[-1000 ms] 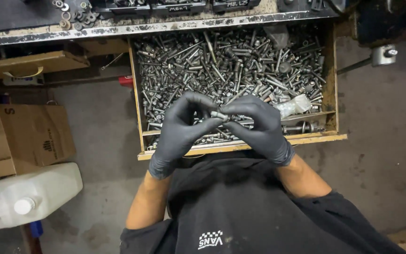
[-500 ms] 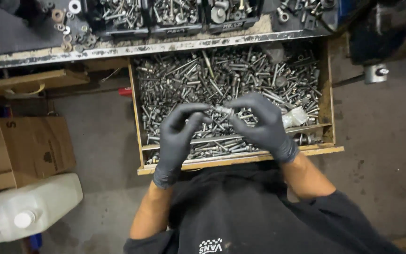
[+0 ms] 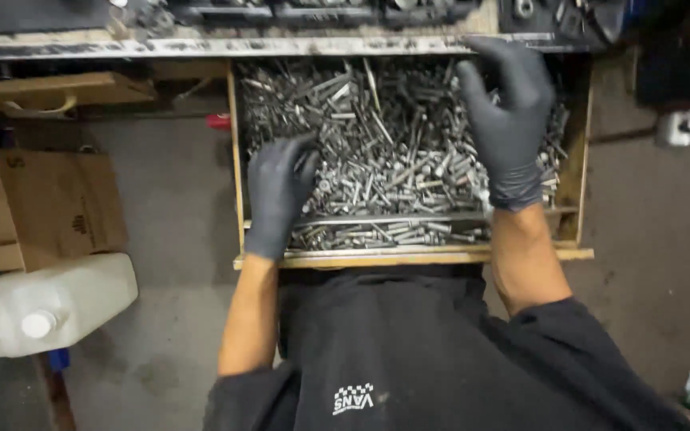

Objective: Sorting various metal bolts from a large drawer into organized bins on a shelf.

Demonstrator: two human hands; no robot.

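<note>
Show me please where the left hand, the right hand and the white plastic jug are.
left hand (image 3: 275, 191), head view, on the back of the black glove.
right hand (image 3: 507, 120), head view, on the back of the glove.
white plastic jug (image 3: 65, 299), head view, on its side wall.

A wooden drawer (image 3: 237, 160) stands pulled out, heaped with steel bolts (image 3: 385, 152). The left hand (image 3: 277, 191), in a black glove, rests spread on the pile at the drawer's left side. The right hand (image 3: 509, 120) (also gloved) reaches to the far right corner, fingers spread. A cardboard box (image 3: 41, 207) and a white plastic jug (image 3: 41, 307) sit on the floor, left.
</note>
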